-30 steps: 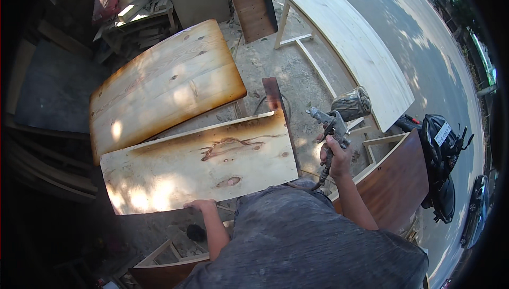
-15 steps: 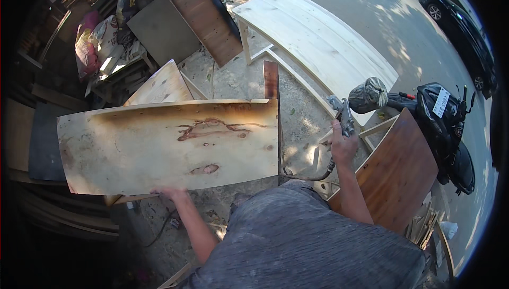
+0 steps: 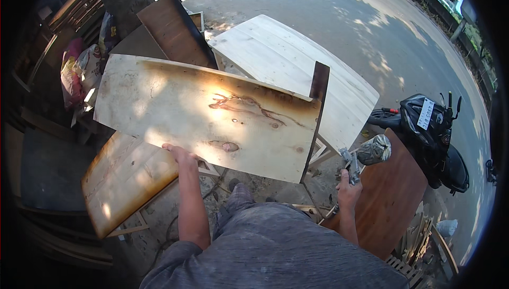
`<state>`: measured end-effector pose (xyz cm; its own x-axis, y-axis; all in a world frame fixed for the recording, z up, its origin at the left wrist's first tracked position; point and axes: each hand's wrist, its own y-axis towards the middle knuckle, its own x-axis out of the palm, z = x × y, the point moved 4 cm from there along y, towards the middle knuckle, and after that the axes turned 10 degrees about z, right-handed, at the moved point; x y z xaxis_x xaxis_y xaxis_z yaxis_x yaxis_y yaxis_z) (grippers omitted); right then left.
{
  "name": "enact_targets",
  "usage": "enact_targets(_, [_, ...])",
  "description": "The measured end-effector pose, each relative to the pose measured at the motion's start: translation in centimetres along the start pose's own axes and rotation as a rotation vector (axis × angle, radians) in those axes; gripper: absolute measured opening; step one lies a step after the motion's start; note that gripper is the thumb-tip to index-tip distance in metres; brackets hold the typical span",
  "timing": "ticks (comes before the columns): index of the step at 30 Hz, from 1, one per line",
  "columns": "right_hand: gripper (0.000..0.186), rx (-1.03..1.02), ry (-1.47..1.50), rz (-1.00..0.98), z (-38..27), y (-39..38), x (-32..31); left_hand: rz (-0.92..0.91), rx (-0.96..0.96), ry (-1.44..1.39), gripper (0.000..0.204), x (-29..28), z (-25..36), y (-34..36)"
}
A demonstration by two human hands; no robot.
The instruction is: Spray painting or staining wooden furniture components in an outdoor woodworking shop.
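Note:
My left hand (image 3: pixel 181 154) grips the near edge of a pale wooden panel (image 3: pixel 180 103), which hangs tilted in front of me. The panel has a brown-shaded far edge, dark knots and a dark brown board (image 3: pixel 319 85) along its right end. In my right hand (image 3: pixel 349 191) is a spray gun (image 3: pixel 351 166) with a cup (image 3: pixel 374 150) covered in stained wrapping. Below the held panel, at left, another wooden panel (image 3: pixel 124 177) with brown-shaded edges rests at a slant. Just beyond the gun leans a reddish-brown panel (image 3: pixel 392 188).
A pale wooden table (image 3: pixel 297 45) stands beyond the held panel, with a dark brown panel (image 3: pixel 169 32) to its left. A black motorcycle (image 3: pixel 429 135) is parked at right. Sacks (image 3: pixel 79 77) lie far left, and wood scraps (image 3: pixel 419 241) at near right.
The held panel has risen away from me to the right and now slopes down to the right. My right hand has brought the spray gun nearer. More of the slanted panel beneath shows.

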<state>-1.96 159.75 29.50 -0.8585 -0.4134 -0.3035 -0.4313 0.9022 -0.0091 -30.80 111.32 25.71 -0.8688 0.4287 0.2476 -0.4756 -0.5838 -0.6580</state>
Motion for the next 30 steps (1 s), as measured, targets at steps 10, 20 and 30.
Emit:
enact_targets(10, [0.032,0.04,-0.085,0.114,-1.0,2.8,11.5,-0.39,0.036,-0.194,0.094,22.4,2.5,13.4])
enact_targets(20, [0.034,0.144,-0.081,-0.114,-11.2,7.0,34.2,-0.072,0.728,-0.248,0.085,37.0,35.4,17.6])
enact_targets(30, [0.028,0.169,-0.052,-0.577,-16.0,13.2,57.9,0.396,1.372,-0.063,0.059,45.5,51.3,15.2])
